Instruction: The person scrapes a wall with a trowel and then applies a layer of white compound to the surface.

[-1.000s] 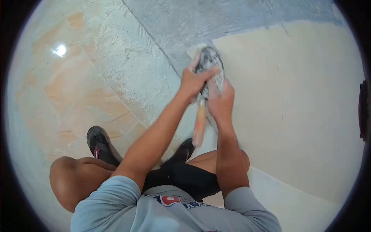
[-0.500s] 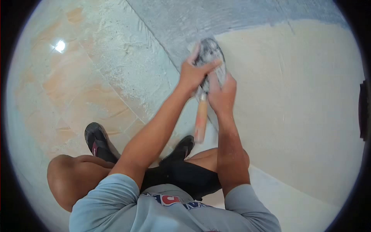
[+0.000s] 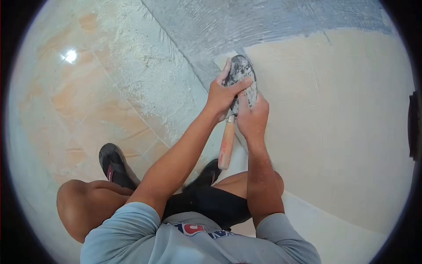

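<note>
Both hands hold a trowel in front of my body. Its dark, rounded blade is smeared with white, and its worn wooden handle points back toward me. My left hand grips the blade from the left, thumb laid across its face and index finger along its edge. My right hand is closed on the blade's lower right, its thumb pressed on the face. The fingers behind the blade are hidden. Beyond the blade tip, a cream-coloured coat meets a rough grey surface.
White dust and crumbs lie on a pale strip along the grey surface. Tan marbled tiles cover the floor at left. My dark shoes stand below. At the far right edge is a dark object I cannot identify.
Both hands and the trowel have come slightly closer to my body. The motion blur on them is gone, and the view has shifted a little.
</note>
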Demonstrator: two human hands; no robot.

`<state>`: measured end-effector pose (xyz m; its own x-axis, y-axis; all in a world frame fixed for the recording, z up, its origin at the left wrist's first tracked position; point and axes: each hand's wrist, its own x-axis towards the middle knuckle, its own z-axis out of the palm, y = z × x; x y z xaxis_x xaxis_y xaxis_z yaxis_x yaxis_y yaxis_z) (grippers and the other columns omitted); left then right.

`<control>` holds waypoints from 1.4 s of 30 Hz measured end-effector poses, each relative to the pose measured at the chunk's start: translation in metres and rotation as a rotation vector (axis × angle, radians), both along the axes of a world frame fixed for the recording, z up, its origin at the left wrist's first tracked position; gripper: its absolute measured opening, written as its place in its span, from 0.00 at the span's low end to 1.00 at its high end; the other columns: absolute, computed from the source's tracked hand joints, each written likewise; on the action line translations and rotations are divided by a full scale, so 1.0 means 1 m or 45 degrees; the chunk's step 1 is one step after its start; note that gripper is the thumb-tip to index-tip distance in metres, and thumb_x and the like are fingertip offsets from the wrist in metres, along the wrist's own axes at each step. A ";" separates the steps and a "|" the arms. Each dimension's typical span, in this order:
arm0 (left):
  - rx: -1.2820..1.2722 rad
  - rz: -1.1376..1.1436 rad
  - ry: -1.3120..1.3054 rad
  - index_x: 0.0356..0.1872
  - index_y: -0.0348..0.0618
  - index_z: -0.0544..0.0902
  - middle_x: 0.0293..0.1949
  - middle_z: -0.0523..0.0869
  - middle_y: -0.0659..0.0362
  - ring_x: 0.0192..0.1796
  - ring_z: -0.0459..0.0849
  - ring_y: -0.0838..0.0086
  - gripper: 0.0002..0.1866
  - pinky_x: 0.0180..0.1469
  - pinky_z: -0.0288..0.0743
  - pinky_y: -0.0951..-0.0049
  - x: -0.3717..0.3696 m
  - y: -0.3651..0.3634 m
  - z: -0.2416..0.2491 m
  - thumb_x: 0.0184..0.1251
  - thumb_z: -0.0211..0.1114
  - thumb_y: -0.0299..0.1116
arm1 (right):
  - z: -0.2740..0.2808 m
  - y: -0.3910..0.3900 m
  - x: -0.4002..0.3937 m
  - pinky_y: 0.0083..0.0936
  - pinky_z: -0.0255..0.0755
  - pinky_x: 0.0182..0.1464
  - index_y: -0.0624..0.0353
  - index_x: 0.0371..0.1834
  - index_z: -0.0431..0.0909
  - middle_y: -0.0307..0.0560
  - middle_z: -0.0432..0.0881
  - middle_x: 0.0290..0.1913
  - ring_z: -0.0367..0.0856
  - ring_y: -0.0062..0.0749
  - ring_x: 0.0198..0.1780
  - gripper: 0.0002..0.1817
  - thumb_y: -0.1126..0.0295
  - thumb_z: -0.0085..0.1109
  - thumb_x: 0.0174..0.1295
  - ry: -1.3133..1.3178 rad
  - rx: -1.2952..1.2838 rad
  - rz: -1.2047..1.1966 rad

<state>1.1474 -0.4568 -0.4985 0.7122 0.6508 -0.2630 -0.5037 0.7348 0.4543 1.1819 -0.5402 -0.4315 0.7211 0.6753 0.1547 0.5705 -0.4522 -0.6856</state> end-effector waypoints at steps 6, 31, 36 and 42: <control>-0.021 -0.010 0.050 0.83 0.36 0.54 0.56 0.86 0.52 0.48 0.85 0.75 0.51 0.51 0.83 0.73 -0.006 0.004 0.007 0.64 0.77 0.24 | -0.004 0.001 0.004 0.34 0.77 0.43 0.71 0.42 0.82 0.57 0.86 0.32 0.84 0.35 0.35 0.13 0.67 0.60 0.70 -0.057 -0.084 0.020; 0.188 -0.232 0.102 0.84 0.32 0.34 0.57 0.83 0.46 0.53 0.84 0.69 0.70 0.57 0.80 0.72 -0.003 -0.061 0.029 0.56 0.84 0.41 | 0.022 -0.055 0.017 0.47 0.77 0.34 0.69 0.33 0.83 0.67 0.82 0.26 0.85 0.65 0.31 0.09 0.73 0.57 0.62 -0.198 -0.299 0.068; 0.269 -0.269 0.204 0.83 0.28 0.39 0.57 0.83 0.43 0.53 0.85 0.67 0.72 0.58 0.80 0.72 -0.006 -0.058 0.034 0.51 0.86 0.47 | 0.025 -0.055 0.012 0.37 0.76 0.35 0.72 0.39 0.85 0.61 0.87 0.28 0.87 0.43 0.29 0.14 0.67 0.61 0.67 -0.127 -0.231 0.043; 0.276 -0.216 0.161 0.83 0.26 0.41 0.56 0.85 0.44 0.53 0.85 0.69 0.69 0.57 0.81 0.73 -0.006 -0.055 0.033 0.53 0.85 0.44 | 0.022 -0.055 0.013 0.36 0.76 0.35 0.72 0.38 0.85 0.60 0.87 0.28 0.86 0.39 0.29 0.14 0.67 0.62 0.67 -0.186 -0.282 0.040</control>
<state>1.1412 -0.5123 -0.4652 0.7861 0.5761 -0.2241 -0.3116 0.6825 0.6611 1.1945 -0.5953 -0.4095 0.6801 0.7260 0.1017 0.6724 -0.5625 -0.4812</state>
